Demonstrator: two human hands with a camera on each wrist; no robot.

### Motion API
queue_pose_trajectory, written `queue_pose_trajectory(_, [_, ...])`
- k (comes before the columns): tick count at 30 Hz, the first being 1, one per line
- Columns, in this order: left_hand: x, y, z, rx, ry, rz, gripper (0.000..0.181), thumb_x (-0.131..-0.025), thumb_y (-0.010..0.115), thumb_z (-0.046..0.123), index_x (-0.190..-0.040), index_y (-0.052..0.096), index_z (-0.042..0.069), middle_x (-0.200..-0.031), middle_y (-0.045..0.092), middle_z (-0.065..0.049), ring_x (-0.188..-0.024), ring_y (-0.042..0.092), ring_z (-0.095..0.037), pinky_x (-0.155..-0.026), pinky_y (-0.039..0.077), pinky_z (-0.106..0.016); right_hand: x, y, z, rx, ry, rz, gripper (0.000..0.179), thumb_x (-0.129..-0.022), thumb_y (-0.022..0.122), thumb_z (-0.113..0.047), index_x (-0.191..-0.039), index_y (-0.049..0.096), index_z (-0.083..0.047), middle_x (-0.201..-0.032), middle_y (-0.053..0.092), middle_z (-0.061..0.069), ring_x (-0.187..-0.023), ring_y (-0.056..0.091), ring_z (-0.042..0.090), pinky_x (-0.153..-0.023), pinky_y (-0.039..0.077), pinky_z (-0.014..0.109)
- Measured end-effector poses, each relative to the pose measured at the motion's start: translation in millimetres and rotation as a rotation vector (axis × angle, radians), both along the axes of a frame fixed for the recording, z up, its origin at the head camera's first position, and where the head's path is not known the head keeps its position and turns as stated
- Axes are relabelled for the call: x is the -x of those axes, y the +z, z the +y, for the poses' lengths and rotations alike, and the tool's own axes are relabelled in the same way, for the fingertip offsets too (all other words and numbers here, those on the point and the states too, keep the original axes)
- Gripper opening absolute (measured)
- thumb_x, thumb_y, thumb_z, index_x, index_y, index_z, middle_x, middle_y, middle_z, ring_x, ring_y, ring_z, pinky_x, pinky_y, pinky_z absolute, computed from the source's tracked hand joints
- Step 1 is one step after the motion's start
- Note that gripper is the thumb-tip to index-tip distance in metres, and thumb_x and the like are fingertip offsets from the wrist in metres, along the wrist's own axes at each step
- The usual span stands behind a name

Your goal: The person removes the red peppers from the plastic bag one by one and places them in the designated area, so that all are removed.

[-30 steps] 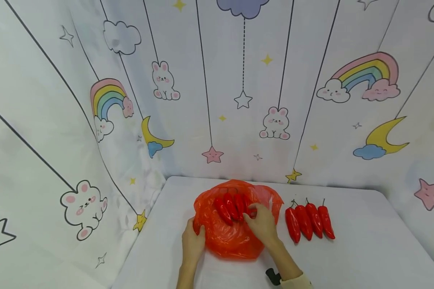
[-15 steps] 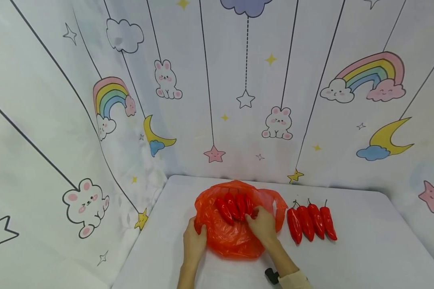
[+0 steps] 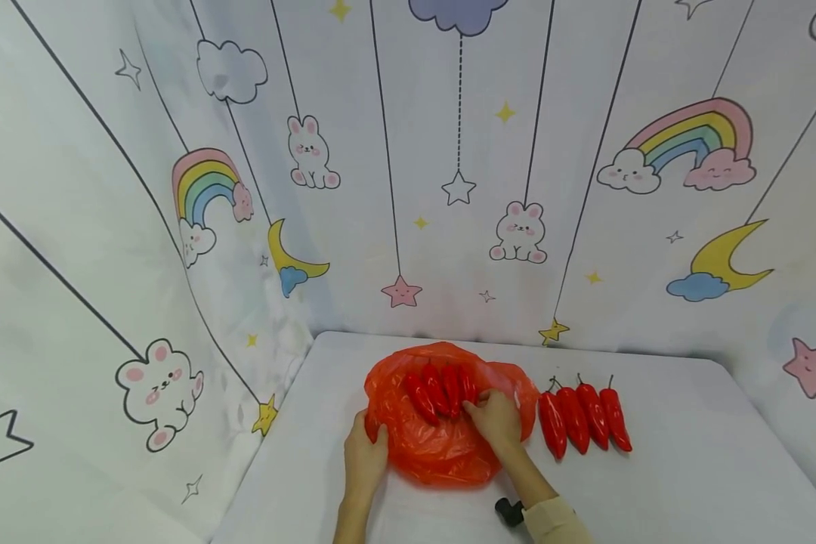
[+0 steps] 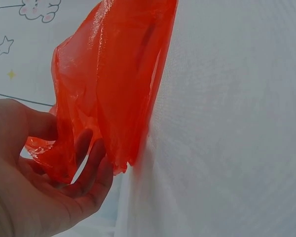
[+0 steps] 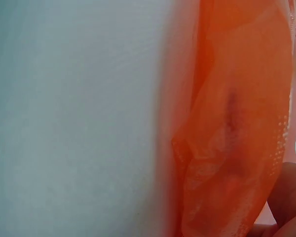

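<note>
Right hand [image 3: 499, 419] has eased slightly right since the first frame, and the right side of the red bag [image 3: 442, 457] now spreads further toward the loose peppers. Left hand [image 3: 366, 453] looks unmoved, as do both pepper rows.

Near edge: pale sleeve [image 3: 556, 521] on the right forearm, black piece [image 3: 508, 513] just left of it.

Left hand is at the bag's left side. Left wrist view shows thumb on one side of the film, curled fingers on the other, so that grip has the bag's edge. Right hand reaches over the bag's right side, fingers bent, tips by the rightmost bagged pepper. Can't tell whether it pinches film, pepper or nothing; right wrist view only shows part of the fingers against the film.

Key relation: bagged peppers [image 3: 437, 391], four side by side, sit on the far half of the bag, left and far-left of the right fingertips. Long axes run near-far, tips near and leaning right. Right hand is nearer.

Loose peppers [image 3: 574, 420], also four, same lean, stems far, lie on the worktop [image 3: 687, 468] right of the bag. First one is right by the bag's edge; contact unclear.

Far: printed backdrop [image 3: 585, 98] behind everything.
</note>
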State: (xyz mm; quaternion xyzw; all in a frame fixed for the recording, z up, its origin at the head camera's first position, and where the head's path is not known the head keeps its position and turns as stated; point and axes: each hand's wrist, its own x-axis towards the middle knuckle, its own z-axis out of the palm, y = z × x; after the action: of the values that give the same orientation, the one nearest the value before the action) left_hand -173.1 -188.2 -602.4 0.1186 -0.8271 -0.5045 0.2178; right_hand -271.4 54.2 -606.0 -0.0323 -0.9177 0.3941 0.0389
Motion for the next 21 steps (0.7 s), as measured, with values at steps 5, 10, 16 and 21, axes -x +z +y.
queue_pose_trajectory(5, [0.8, -1.4, -0.2, -0.004, -0.001, -0.007, 0.037, -0.097, 0.067, 0.004, -0.133, 0.059, -0.003, -0.127, 0.07, -0.019, -0.118, 0.066, -0.037, -0.103, 0.053, -0.058, 1.6, -0.8, 1.2, 0.007, 0.007, -0.012, 0.033, -0.087, 0.084, -0.025, -0.104, 0.076, 0.002, -0.087, 0.075, 0.009, -0.079, 0.067, 0.024, -0.074, 0.063, 0.045])
queue_pose_trajectory(10, [-0.1, -2.5, -0.2, -0.004, 0.004, -0.015, 0.038, -0.097, 0.067, 0.004, -0.133, 0.059, -0.003, -0.127, 0.07, -0.02, -0.119, 0.066, -0.038, -0.104, 0.052, -0.058, 1.7, -1.6, 1.0, 0.029, 0.002, -0.039, 0.03, -0.088, 0.083, -0.024, -0.104, 0.078, 0.0, -0.088, 0.075, 0.008, -0.079, 0.067, 0.024, -0.074, 0.063, 0.044])
queue_pose_trajectory(16, [0.4, -1.5, -0.2, 0.005, 0.005, -0.014, 0.037, -0.096, 0.067, 0.003, -0.132, 0.059, -0.004, -0.126, 0.07, -0.02, -0.119, 0.066, -0.038, -0.103, 0.052, -0.058, -0.4, 0.4, 2.0, 0.073, -0.007, -0.039, 0.031, -0.088, 0.082, -0.021, -0.108, 0.077, 0.002, -0.097, 0.076, 0.013, -0.086, 0.069, 0.028, -0.079, 0.063, 0.048])
queue_pose_trajectory(21, [0.8, -0.1, -0.4, 0.001, 0.006, -0.018, 0.038, -0.096, 0.067, 0.004, -0.133, 0.059, -0.004, -0.127, 0.069, -0.02, -0.121, 0.065, -0.039, -0.105, 0.051, -0.059, -4.2, 6.4, 3.6, 0.108, -0.005, -0.033, 0.034, -0.088, 0.081, -0.021, -0.111, 0.075, 0.004, -0.102, 0.075, 0.016, -0.091, 0.069, 0.032, -0.081, 0.062, 0.051])
